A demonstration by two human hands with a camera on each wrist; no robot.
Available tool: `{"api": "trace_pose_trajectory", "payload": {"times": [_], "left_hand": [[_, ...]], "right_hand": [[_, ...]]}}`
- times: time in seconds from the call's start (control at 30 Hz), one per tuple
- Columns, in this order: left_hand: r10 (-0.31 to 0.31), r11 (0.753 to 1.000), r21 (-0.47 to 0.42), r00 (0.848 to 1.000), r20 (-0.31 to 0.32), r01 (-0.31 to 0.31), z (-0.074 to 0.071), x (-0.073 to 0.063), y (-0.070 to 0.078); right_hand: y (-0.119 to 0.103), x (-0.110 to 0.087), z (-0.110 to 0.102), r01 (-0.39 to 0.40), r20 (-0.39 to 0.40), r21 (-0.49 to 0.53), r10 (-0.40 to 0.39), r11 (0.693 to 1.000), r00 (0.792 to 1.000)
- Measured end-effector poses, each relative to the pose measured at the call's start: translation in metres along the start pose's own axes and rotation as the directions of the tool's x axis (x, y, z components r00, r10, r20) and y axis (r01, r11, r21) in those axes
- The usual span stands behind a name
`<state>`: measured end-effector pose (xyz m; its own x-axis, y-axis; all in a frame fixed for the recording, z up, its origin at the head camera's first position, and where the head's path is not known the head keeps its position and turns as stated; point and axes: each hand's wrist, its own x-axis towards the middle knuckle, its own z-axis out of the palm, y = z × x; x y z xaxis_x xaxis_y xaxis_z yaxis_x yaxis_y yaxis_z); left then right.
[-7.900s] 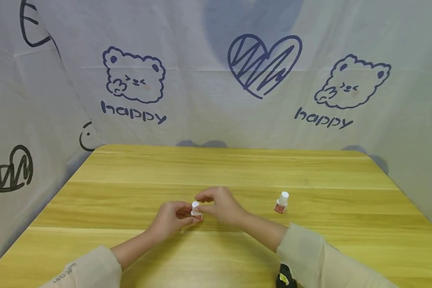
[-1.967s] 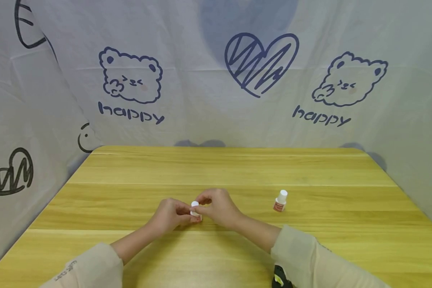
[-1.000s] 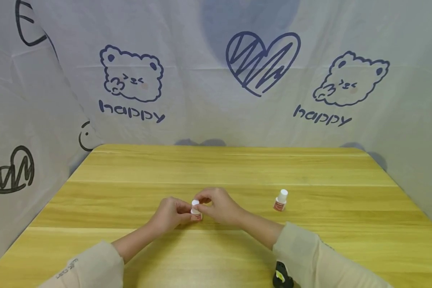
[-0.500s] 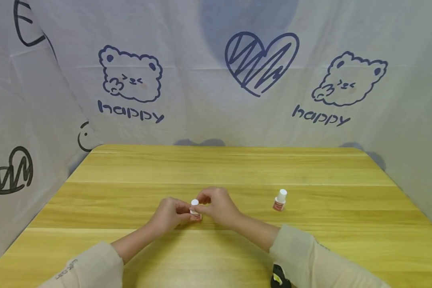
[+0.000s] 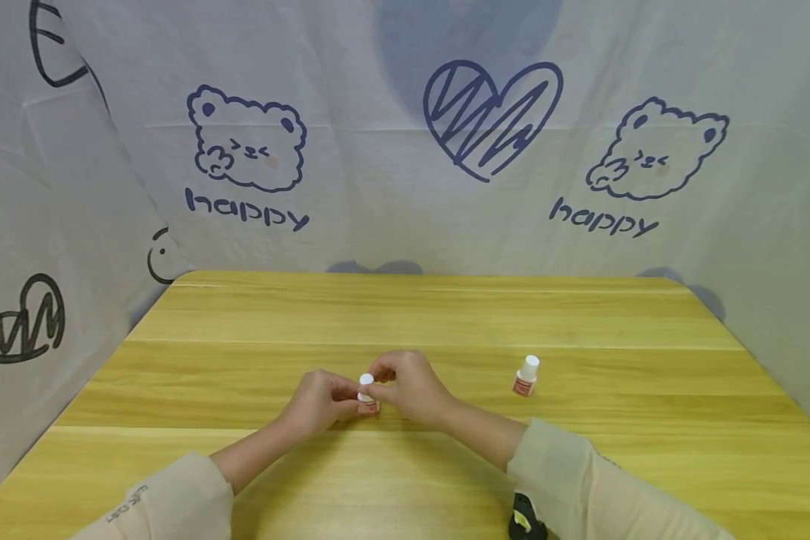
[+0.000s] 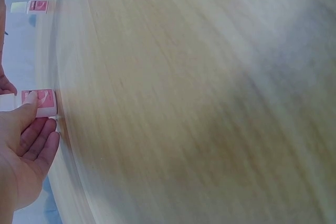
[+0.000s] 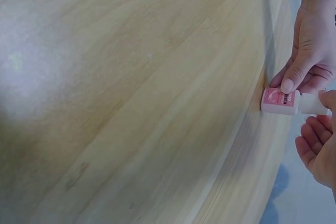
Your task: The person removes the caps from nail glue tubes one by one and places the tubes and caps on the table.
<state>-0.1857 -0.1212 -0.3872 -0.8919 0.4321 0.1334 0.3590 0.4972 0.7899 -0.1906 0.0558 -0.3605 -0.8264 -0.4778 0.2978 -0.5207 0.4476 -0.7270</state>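
A small white bottle (image 7: 270,109) with a red-pink label stands upright on the table, left of the middle. My left hand (image 5: 313,405) grips its lower body between thumb and fingers; in the left wrist view the thumb lies across the label (image 6: 47,98). From the other side, my right hand (image 5: 413,390) pinches the white cap (image 5: 367,379) between thumb and forefinger. The right wrist view shows the right hand's other fingers (image 7: 310,142) loosely curled beside the cap. The cap is seated above the bottle's body, partly hidden by the right thumb.
A second, similar white bottle (image 5: 526,377) with a red label stands upright farther right on the wooden table (image 5: 243,315). A dark object with a yellow mark (image 5: 526,519) shows under the right sleeve. Printed white cloth (image 5: 364,187) hangs behind the table.
Compared with several seconds ago, the right fingers have closed in around the cap. Over the last two seconds both hands stay at the bottle, with only slight finger shifts at the cap.
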Motion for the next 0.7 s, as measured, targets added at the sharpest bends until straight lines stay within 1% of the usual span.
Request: {"api": "trace_pose_trajectory", "payload": {"times": [0.2, 0.4, 0.57, 0.7], "left_hand": [[-0.006, 1.0, -0.014, 1.0, 0.007, 0.006, 0.0004, 0.0003, -0.0006], [-0.018, 1.0, -0.017, 1.0, 0.005, 0.018, 0.0013, 0.0009, -0.0018], [-0.007, 1.0, 0.004, 1.0, -0.012, 0.007, 0.002, 0.0012, -0.0018], [-0.006, 1.0, -0.004, 1.0, -0.011, 0.006, 0.0018, 0.0013, -0.0013]], "right_hand": [[0.0007, 0.0002, -0.0005, -0.004, 0.016, 0.0, 0.004, 1.0, 1.0], [0.0013, -0.0004, -0.0013, -0.004, 0.032, 0.022, 0.004, 1.0, 0.999], [0.0019, -0.0008, -0.002, -0.012, 0.044, 0.036, 0.01, 0.999, 0.999], [0.0029, -0.0011, -0.0027, -0.019, 0.054, 0.046, 0.016, 0.999, 0.998]]}}
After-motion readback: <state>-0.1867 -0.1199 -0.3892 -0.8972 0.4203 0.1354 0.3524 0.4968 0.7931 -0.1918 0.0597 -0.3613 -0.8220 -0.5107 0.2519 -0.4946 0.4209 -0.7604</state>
